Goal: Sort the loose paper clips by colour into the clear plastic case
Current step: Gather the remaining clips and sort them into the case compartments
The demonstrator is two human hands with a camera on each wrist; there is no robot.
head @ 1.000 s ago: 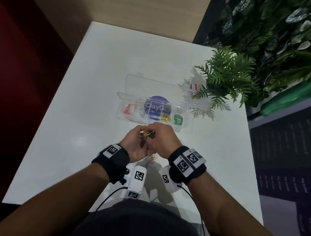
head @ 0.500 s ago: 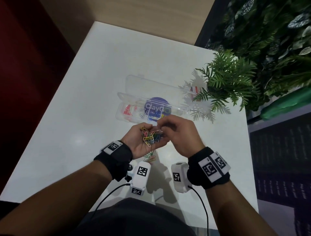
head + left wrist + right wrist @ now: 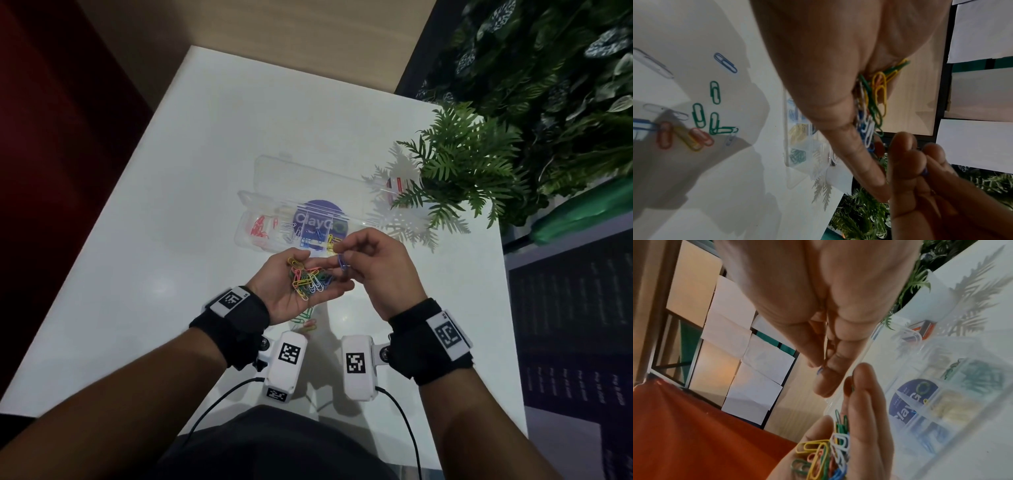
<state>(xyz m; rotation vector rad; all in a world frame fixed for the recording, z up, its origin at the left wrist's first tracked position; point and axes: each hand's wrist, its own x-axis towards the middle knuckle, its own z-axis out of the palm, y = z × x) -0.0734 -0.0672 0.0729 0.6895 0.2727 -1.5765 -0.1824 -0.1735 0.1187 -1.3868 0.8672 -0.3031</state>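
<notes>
My left hand (image 3: pixel 284 301) lies palm up above the white table, fingers fairly straight, carrying a mixed pile of coloured paper clips (image 3: pixel 308 279). My right hand (image 3: pixel 376 270) hovers just right of the pile and pinches one blue clip (image 3: pixel 342 262) between thumb and fingertips. The clear plastic case (image 3: pixel 246 219) lies open just beyond both hands, with red clips (image 3: pixel 258 226) at its left end, then white, blue and yellow. The right hand hides its right end in the head view. The right wrist view shows green clips (image 3: pixel 980 378) there. More loose clips (image 3: pixel 701 120) lie on the table under my left hand.
A fern (image 3: pixel 462 164) overhangs the table's right side and the case's right end. A small red and white box (image 3: pixel 394 183) lies beside the open lid (image 3: pixel 308 174). Dark floor drops away at the table's left edge. Camera cables trail toward my body.
The hands were clasped together a second ago. My left hand has turned palm up with the pile showing, and my right hand has drawn a blue clip out of it, up and right.
</notes>
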